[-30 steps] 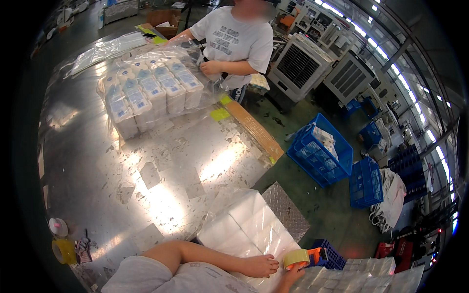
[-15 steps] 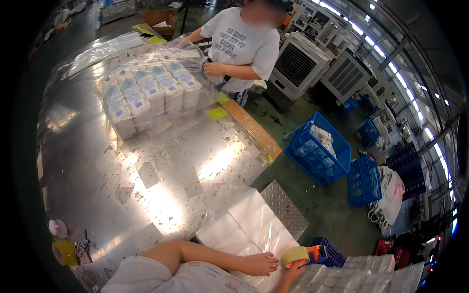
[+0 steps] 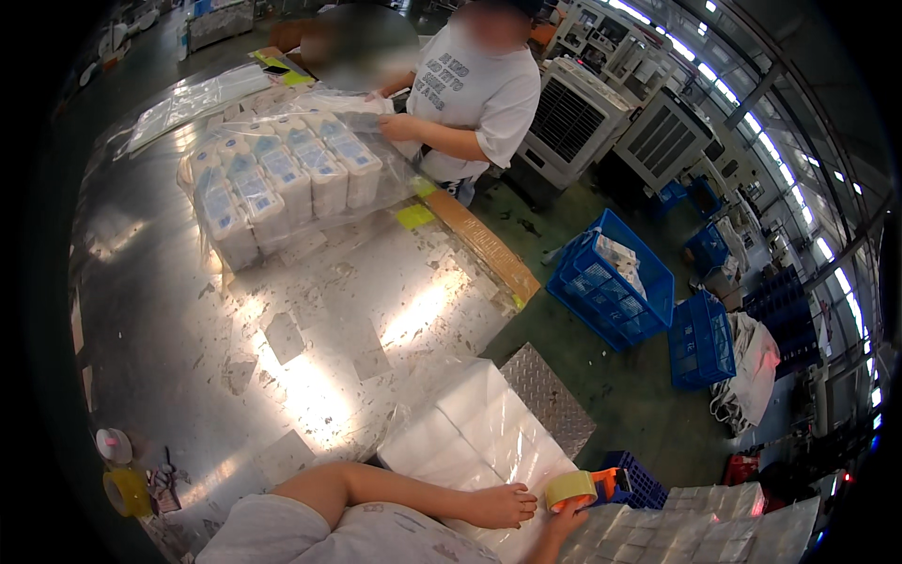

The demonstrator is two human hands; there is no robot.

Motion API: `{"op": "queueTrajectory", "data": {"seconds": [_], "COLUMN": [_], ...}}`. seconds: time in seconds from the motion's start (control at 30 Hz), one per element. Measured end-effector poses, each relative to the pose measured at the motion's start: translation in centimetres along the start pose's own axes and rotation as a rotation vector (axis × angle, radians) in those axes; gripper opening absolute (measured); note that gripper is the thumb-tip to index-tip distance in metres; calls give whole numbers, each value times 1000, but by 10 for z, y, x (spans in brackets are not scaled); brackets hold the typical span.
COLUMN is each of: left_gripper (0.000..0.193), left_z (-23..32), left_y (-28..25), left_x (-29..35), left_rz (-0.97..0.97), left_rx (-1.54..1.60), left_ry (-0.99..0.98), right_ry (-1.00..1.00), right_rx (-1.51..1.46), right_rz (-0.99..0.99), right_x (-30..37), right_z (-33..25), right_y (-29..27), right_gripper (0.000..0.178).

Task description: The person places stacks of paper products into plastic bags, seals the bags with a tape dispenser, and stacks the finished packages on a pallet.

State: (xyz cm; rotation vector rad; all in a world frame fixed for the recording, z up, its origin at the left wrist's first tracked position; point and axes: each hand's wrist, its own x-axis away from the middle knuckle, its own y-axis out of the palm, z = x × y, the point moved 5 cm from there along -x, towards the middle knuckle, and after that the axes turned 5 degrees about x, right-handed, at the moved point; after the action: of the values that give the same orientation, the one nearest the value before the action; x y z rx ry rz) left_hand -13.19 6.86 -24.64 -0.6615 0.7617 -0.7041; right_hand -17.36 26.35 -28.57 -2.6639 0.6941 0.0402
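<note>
Tape dispenser [image 3: 584, 487] is being grasped by the right hand [image 3: 567, 518] just beside a plastic-wrapped white bundle [image 3: 470, 423] near the worktop [image 3: 188, 291], while the left hand [image 3: 507, 507] is resting on it, grip unclear.

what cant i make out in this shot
Head view:
Left hand: palm hidden by the hand itself.
Right forearm: cut off by the lower edge.
Tape dispenser: partly hidden by right hand.
White pack: near part hidden by left forearm.
Far packs: print too small, under glossy film.
</note>
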Motion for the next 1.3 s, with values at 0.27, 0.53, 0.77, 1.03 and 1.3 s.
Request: {"op": "queueTrajectory", "data": {"seconds": [0.27,0.53,0.77,1.03,1.3], "left_gripper": [54,58,63,46,47], "left_z": [-3,-53,-96,-173,-146], "left_y": [-11,-108,-163,-112,-146], "left_x": [22,108,166,223,229], "left_rz": [-122,107,399,964,1023], "left_rx": [-37,-375,-491,976,1201], "left_ry": [-131,-421,-794,-1218,-1213], "right_ry": [-28,-137,-220,-336,41], "right_rx": [-27,-38,33,188,29], "right_rz": [33,-112,-68,-2,-206], "right_x": [-13,2,5,6,-2], "right_z": [35,-36,-36,-56,6], "right_y": [-4,9,12,6,1], "right_gripper": [36,30,21,25,32]}}
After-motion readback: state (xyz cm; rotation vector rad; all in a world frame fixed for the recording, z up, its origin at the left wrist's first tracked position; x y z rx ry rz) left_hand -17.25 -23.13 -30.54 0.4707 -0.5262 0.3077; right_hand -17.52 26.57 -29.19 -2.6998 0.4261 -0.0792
